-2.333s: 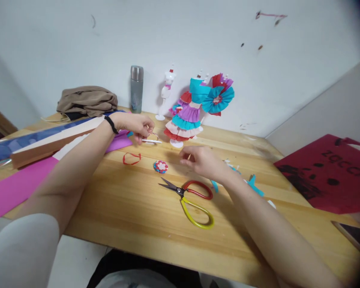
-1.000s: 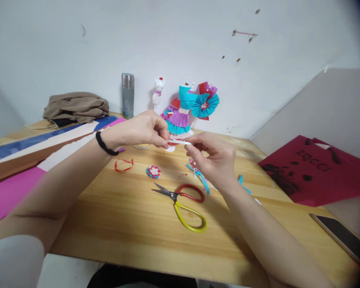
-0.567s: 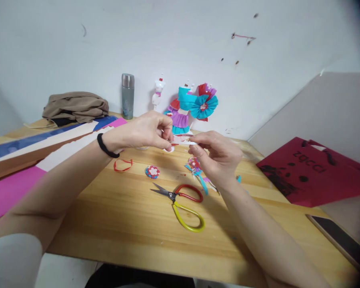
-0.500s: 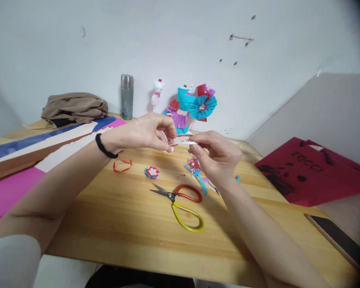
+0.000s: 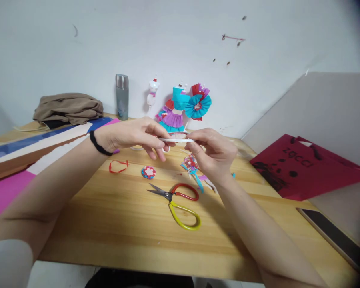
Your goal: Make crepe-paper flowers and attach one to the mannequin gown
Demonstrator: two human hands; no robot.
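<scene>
A thin white strip (image 5: 177,140) is stretched level between my two hands, above the table. My left hand (image 5: 141,136) pinches its left end, the other fingers bent below. My right hand (image 5: 214,152) grips the right end between thumb and forefinger. Beneath them on the wood lie open scissors (image 5: 169,196) with one red and one yellow handle. A small round flower piece (image 5: 148,172) in red, white and blue sits left of the scissors. Farther left is a red strip loop (image 5: 118,166). A heap of coloured scraps (image 5: 191,163) lies beside my right hand.
Against the wall stand a grey flask (image 5: 122,98), a small white figure (image 5: 153,93) and a ruffled paper dress (image 5: 178,108) with a blue rosette (image 5: 198,106). Coloured sheets (image 5: 12,190) and a brown cloth (image 5: 68,108) are left; a red bag (image 5: 306,168) and phone (image 5: 330,236) right.
My left fingers have spread a little, and the white strip now lies straighter between my hands. The whole view has shifted slightly, so the table things appear farther left.
</scene>
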